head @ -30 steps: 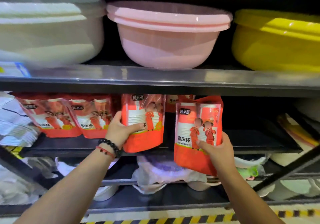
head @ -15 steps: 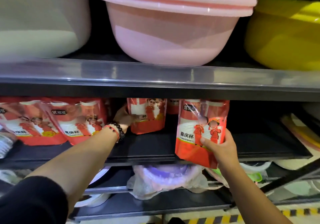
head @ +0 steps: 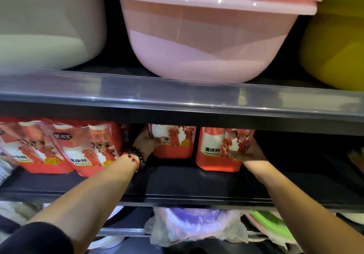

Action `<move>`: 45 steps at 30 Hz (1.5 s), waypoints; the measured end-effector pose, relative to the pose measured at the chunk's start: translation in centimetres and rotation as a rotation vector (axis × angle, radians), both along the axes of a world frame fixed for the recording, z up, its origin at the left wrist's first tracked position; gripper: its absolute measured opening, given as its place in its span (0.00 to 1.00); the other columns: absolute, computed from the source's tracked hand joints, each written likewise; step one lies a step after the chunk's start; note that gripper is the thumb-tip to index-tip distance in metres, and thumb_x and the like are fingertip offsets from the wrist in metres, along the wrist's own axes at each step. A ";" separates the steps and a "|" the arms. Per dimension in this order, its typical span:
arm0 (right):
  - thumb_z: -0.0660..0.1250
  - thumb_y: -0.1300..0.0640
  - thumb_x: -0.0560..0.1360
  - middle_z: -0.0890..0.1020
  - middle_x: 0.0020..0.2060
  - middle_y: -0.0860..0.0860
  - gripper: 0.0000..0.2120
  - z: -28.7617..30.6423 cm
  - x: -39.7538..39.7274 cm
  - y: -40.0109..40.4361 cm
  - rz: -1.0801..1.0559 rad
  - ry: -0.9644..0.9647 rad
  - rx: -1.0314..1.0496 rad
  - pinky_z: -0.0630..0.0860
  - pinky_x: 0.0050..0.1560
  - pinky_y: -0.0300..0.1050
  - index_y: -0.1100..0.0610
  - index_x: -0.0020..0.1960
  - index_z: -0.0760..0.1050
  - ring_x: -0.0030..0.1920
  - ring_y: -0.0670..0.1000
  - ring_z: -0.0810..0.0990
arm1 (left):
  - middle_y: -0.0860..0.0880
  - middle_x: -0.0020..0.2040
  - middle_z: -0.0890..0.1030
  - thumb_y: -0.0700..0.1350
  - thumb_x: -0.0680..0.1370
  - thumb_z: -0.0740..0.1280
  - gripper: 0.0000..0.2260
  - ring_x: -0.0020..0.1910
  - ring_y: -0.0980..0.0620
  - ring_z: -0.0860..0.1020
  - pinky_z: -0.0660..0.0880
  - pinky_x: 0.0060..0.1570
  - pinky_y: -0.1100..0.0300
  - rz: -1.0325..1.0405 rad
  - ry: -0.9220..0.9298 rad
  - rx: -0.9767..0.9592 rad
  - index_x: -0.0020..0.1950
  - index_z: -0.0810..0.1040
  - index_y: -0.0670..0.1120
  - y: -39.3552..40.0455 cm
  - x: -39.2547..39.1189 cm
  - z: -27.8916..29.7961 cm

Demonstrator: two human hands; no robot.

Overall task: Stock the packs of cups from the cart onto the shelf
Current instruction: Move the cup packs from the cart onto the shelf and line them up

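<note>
Now both hands are deep in the shelf (head: pixel 197 183): the left hand (head: pixel 144 143) grips the edge of one pack of cups (head: pixel 173 143), and the right hand (head: pixel 248 152) holds a second pack (head: pixel 218 151) at its lower side, both standing upright on the board. These soft film pouches look light, crinkly and a bit slippery; best pinched low at the edges, not squeezed
</note>
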State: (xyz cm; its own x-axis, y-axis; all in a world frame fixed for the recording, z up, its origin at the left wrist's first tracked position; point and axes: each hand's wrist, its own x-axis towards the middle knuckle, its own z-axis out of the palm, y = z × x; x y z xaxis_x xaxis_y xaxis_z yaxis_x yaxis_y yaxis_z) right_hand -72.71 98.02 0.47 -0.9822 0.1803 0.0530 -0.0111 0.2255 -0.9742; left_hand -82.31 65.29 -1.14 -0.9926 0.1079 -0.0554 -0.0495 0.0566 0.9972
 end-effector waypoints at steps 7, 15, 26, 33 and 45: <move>0.75 0.75 0.68 0.82 0.53 0.61 0.22 -0.5 -3.7 0.2 0.033 0.011 0.058 0.80 0.49 0.39 0.60 0.57 0.74 0.52 0.48 0.85 | 0.44 0.56 0.82 0.30 0.74 0.69 0.18 0.47 0.56 0.82 0.78 0.55 0.62 -0.011 0.006 -0.014 0.63 0.78 0.41 0.2 0.0 -0.3; 0.73 0.74 0.70 0.84 0.48 0.47 0.23 -1.0 -4.2 0.2 0.020 -0.025 0.026 0.79 0.47 0.36 0.50 0.53 0.74 0.46 0.40 0.84 | 0.54 0.45 0.86 0.37 0.67 0.72 0.15 0.50 0.49 0.82 0.75 0.60 0.51 -0.039 -0.009 -0.030 0.51 0.83 0.50 0.1 0.1 0.0; 0.75 0.75 0.67 0.84 0.49 0.48 0.25 -1.9 -4.2 -0.2 -0.029 -0.045 0.052 0.79 0.49 0.39 0.51 0.54 0.75 0.46 0.41 0.84 | 0.45 0.54 0.81 0.28 0.72 0.70 0.19 0.54 0.49 0.79 0.74 0.57 0.56 0.039 0.103 -0.241 0.62 0.78 0.38 0.2 0.9 -1.2; 0.78 0.70 0.67 0.82 0.56 0.54 0.31 -2.9 -4.3 0.0 -0.076 -0.073 0.043 0.79 0.54 0.45 0.60 0.66 0.70 0.55 0.49 0.82 | 0.45 0.54 0.81 0.27 0.72 0.69 0.19 0.55 0.49 0.79 0.75 0.59 0.53 0.048 0.107 -0.258 0.62 0.78 0.37 0.4 0.7 -1.7; 0.77 0.67 0.70 0.77 0.65 0.61 0.37 -2.7 -1.2 -1.6 -0.347 -0.175 0.053 0.75 0.63 0.52 0.62 0.75 0.64 0.65 0.58 0.77 | 0.42 0.56 0.79 0.34 0.75 0.70 0.16 0.55 0.47 0.77 0.69 0.53 0.62 0.273 -0.103 -0.325 0.62 0.76 0.35 -0.3 4.3 -1.4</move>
State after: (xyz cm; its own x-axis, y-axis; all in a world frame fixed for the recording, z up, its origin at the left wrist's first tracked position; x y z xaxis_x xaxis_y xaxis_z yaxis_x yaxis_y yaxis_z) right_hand -73.94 96.41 -2.28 -0.8582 0.5051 -0.0917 0.2401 0.2371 -0.9414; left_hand -78.01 64.96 -2.51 -0.9699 -0.1967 -0.1432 -0.2042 0.3383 0.9186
